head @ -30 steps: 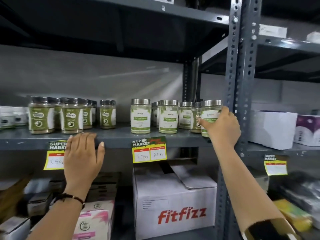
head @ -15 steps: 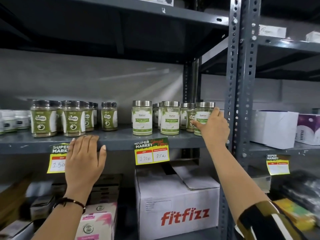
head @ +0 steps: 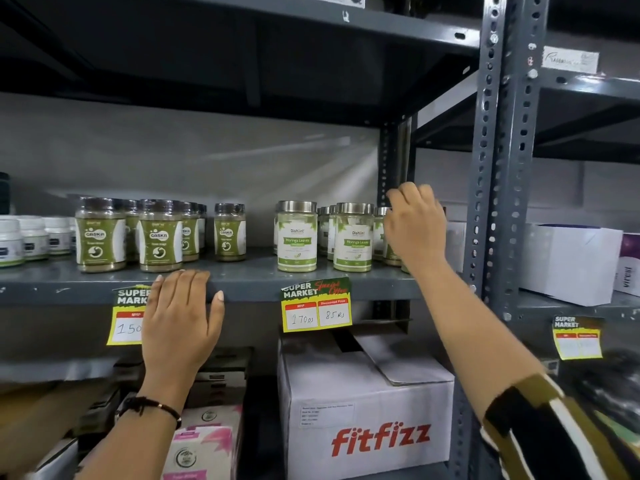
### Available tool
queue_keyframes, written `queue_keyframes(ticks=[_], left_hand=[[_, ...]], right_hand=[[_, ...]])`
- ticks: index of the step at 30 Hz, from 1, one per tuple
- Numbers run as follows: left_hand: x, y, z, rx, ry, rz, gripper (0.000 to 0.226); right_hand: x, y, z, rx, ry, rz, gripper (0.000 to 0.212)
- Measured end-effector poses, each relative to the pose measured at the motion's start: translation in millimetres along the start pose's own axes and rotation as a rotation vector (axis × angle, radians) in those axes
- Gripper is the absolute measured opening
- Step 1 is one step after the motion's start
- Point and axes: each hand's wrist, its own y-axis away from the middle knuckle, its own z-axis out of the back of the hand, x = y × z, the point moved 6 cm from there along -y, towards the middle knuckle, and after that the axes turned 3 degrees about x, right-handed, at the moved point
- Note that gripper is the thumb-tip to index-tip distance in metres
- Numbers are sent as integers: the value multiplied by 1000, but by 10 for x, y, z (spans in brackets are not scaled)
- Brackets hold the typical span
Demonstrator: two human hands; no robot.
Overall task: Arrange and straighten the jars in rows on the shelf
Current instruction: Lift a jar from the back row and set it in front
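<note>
right hand (head: 414, 230) has slid up over the rightmost moringa jars (head: 353, 237), can't tell if it's gripping one, while left hand (head: 180, 317) lies flat, holding nothing, on the shelf (head: 249, 289) edge for balance i guess.

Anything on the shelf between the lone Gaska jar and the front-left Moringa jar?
No. Head view shows bare shelf between the lone Gaska jar and the front-left Moringa jar.

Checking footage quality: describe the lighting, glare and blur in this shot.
Head view: the shelf underside is dark; a pale light streak crosses the back wall; the right hand is slightly motion-blurred; the Moringa Leaves jars read sharply; wide-angle distortion tilts the upright post.
</note>
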Motion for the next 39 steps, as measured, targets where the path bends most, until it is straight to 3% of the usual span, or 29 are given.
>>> queue_keyframes(ticks=[5, 8, 11, 19, 25, 30, 36, 39], left_hand=[[12, 8, -29, 0, -7, -6, 46], [23, 5, -32, -16, -10, -2, 46], [23, 7, -37, -30, -9, 2, 46], [15, 10, -41, -23, -5, 14, 45], [14, 14, -44, -8, -18, 11, 46], [15, 12, -57, 5, -29, 17, 46], [-4, 17, -52, -7, -28, 25, 44], [-8, 10, -48, -3, -28, 22, 43]], right_hand=[[-165, -388, -345, 517, 153, -35, 22], [-237, -450, -469, 742, 209, -111, 17], [-272, -495, -522, 774, 177, -146, 14], [-267, -524, -531, 869, -47, -218, 33], [-325, -559, -458, 719, -194, -297, 44], [-424, -745, -168, 339, -559, -476, 37], [-39, -968, 399, 13, -633, -379, 40], [277, -1042, 545, 8, -732, -382, 42]])
